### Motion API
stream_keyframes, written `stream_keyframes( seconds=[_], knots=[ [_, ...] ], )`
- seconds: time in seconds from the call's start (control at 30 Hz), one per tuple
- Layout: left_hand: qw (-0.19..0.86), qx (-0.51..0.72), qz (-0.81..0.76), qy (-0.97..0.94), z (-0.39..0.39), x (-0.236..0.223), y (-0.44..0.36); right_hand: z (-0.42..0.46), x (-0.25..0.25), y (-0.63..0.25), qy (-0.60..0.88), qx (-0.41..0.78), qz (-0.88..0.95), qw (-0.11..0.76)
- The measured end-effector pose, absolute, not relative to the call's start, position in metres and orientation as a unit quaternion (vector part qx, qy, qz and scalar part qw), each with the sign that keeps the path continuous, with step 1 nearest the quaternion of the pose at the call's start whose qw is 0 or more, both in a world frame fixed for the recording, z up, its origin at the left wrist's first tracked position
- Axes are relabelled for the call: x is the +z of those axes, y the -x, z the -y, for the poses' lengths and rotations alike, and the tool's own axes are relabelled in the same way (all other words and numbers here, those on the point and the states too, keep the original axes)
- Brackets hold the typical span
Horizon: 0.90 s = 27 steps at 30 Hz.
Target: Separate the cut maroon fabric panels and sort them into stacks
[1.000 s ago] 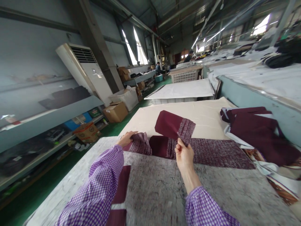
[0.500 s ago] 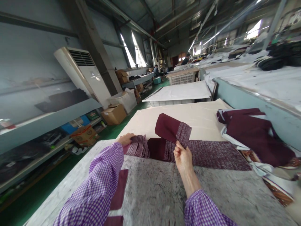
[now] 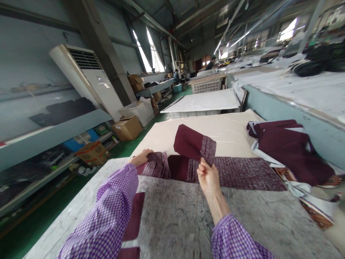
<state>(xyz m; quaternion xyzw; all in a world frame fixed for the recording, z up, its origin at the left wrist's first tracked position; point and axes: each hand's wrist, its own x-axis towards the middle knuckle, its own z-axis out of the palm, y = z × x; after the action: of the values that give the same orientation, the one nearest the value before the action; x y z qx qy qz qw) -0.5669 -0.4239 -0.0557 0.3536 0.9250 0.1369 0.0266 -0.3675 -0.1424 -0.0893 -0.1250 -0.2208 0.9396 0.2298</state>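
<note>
My right hand (image 3: pixel 208 175) pinches the lower corner of a raised maroon fabric piece (image 3: pixel 188 141), whose right end shows several heathered layers. Under it, a row of overlapping maroon fabric pieces (image 3: pixel 178 167) lies across the table. At the left end of that row, my left hand (image 3: pixel 141 157) has its fingers closed over the edge of a bunch of heathered fabric pieces (image 3: pixel 156 164); its thumb is hidden. To the right stretches a flat heathered fabric strip (image 3: pixel 248 173). Two plain maroon pieces, one of them a cut panel (image 3: pixel 134 216), lie near my left sleeve.
The grey mottled tabletop (image 3: pixel 172 216) meets a cream sheet (image 3: pixel 159 133) at the back. A heap of maroon fabric (image 3: pixel 291 151) sits at right beside a pale blue table side (image 3: pixel 283 108). Cardboard boxes, among them one (image 3: pixel 127 127), stand left. Two people are far back.
The view has shifted slightly, so the scene sits a little higher and further left. Both hands keep their hold, and the raised fabric piece stays at nearly the same place over the row.
</note>
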Motion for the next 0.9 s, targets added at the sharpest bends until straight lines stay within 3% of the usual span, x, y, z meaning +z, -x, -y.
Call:
stream_keyframes(
  seconds=[0.23, 0.33, 0.47, 0.7, 0.9],
  knots=[
    [0.002, 0.186, -0.924, -0.335, 0.434, -0.06, 0.554, 0.162, -0.08, 0.362, 0.001, 0.986, 0.124, 0.109],
    [0.008, 0.207, -0.926, -0.317, 0.439, -0.062, 0.546, 0.18, -0.086, 0.366, 0.021, 0.988, 0.137, 0.075],
    [0.02, 0.238, -0.923, -0.302, 0.441, -0.061, 0.545, 0.193, -0.095, 0.372, 0.113, 0.981, 0.142, 0.067],
    [0.115, 0.244, -0.902, -0.336, 0.436, -0.055, 0.561, 0.193, -0.099, 0.373, 0.114, 0.973, 0.183, 0.084],
    [0.046, 0.268, -0.906, -0.324, 0.441, -0.063, 0.559, 0.193, -0.099, 0.373, 0.12, 0.972, 0.182, 0.087]
  ],
)
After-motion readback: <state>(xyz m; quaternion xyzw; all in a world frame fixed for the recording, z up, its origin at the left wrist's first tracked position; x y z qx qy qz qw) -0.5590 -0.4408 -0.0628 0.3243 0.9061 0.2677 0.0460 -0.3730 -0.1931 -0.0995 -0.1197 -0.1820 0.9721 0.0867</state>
